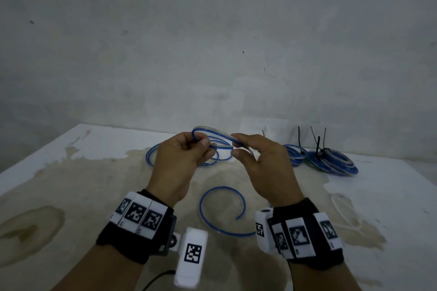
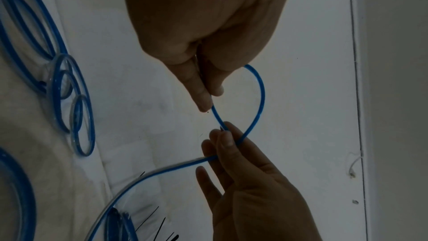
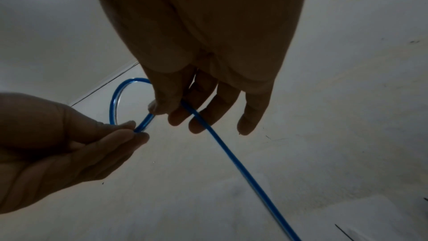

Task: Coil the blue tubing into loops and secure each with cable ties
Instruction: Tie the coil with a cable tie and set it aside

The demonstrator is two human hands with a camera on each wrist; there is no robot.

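Observation:
Both hands hold a small loop of blue tubing [image 1: 214, 130] above the table. My left hand [image 1: 201, 140] pinches one end of the loop between thumb and fingers. My right hand [image 1: 236, 145] pinches the loop where the tube crosses itself. In the left wrist view the blue tubing [image 2: 261, 94] arcs from the left hand [image 2: 208, 105] to the right hand [image 2: 228, 135]. In the right wrist view the right hand [image 3: 165, 110] grips the blue tubing [image 3: 231, 157], which trails down toward the table; the left hand [image 3: 135, 129] holds its curl.
Finished blue coils [image 1: 331, 160] bound with black cable ties [image 1: 318, 144] lie at the back right. Loose blue coils [image 1: 151, 153] sit behind my left hand. An open arc of tube [image 1: 222, 208] lies between my wrists on the stained white table [image 1: 71, 172]. A wall stands behind.

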